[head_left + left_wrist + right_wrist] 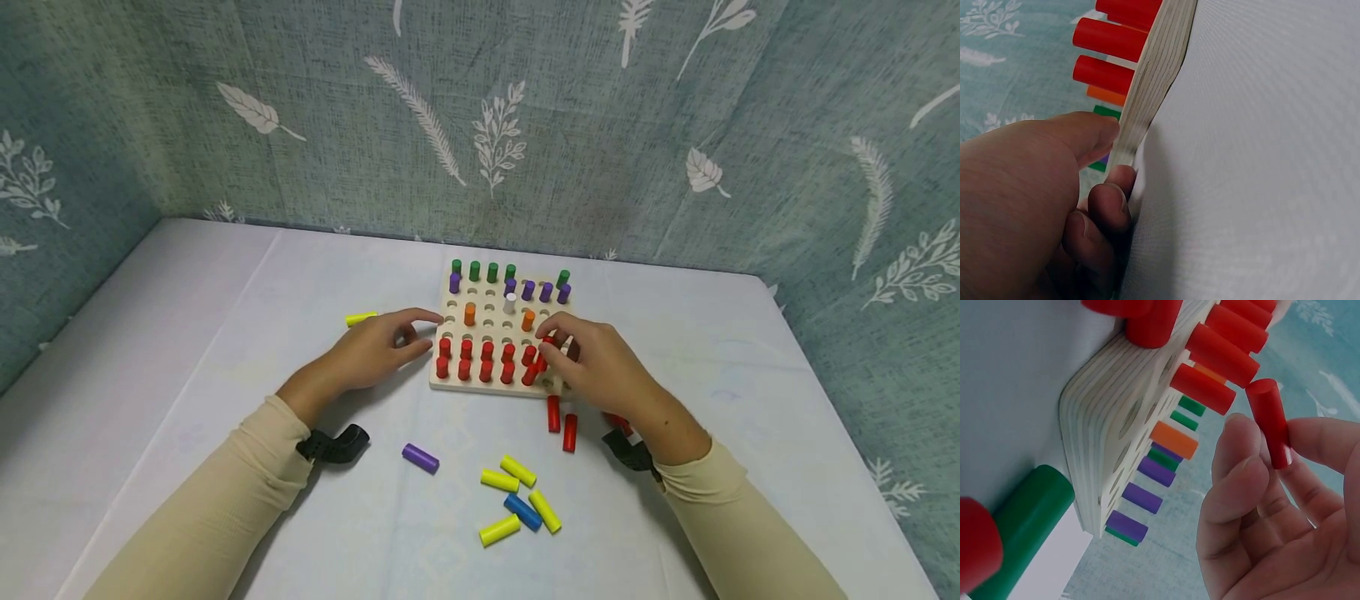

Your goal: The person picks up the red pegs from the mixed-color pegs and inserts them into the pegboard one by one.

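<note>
A wooden pegboard [480,388] carries two front rows of red pegs [487,372], with orange pegs [469,314], a white peg [510,303], purple pegs [528,290] and green pegs [475,271] farther back. My right hand [600,362] pinches a loose red peg [1269,422] between thumb and fingers, over the board's front right part. In the right wrist view this peg is tilted, its end close to the standing red ones. My left hand [371,346] rests at the board's left edge, fingers loosely bent and holding nothing; fingertips [1110,206] are right by the side.
Two red pegs [553,414] lie before the board. Nearer me are several yellow pegs [499,530], a blue peg [522,512] and a purple peg [421,458]. Another yellow peg [361,318] lies behind my left hand. A green peg [1029,531] lies by the board's right side.
</note>
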{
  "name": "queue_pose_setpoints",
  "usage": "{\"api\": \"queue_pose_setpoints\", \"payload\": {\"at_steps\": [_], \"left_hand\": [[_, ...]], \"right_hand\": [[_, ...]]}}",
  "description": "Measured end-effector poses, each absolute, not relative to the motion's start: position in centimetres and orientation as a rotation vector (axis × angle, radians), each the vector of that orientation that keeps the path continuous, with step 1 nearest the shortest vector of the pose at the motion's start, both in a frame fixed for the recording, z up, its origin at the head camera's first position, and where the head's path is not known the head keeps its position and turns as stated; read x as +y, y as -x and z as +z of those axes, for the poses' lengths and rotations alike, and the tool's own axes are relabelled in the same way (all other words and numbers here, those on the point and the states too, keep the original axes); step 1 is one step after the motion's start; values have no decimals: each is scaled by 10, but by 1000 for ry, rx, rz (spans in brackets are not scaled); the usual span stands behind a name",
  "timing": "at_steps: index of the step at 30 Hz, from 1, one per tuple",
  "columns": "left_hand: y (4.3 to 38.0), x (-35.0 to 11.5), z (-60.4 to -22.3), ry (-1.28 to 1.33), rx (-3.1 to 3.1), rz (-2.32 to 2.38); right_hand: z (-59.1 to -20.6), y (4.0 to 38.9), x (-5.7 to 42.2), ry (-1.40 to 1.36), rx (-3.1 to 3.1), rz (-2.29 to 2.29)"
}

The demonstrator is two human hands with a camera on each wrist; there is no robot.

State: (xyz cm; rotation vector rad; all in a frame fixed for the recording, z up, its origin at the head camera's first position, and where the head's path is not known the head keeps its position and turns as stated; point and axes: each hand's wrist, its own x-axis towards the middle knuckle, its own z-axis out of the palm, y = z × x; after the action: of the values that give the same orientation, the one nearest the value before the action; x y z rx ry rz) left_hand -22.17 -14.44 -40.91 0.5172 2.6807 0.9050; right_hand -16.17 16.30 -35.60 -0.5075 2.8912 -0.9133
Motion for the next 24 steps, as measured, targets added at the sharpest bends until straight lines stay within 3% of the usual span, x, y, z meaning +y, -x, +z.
{"api": "queue_pose_setpoints", "payload": {"at_steps": [24], "left_hand": [[223,-144,-412,-528,2685,909]], "right_hand": [[-364,172,173,423,2898,-838]]}}
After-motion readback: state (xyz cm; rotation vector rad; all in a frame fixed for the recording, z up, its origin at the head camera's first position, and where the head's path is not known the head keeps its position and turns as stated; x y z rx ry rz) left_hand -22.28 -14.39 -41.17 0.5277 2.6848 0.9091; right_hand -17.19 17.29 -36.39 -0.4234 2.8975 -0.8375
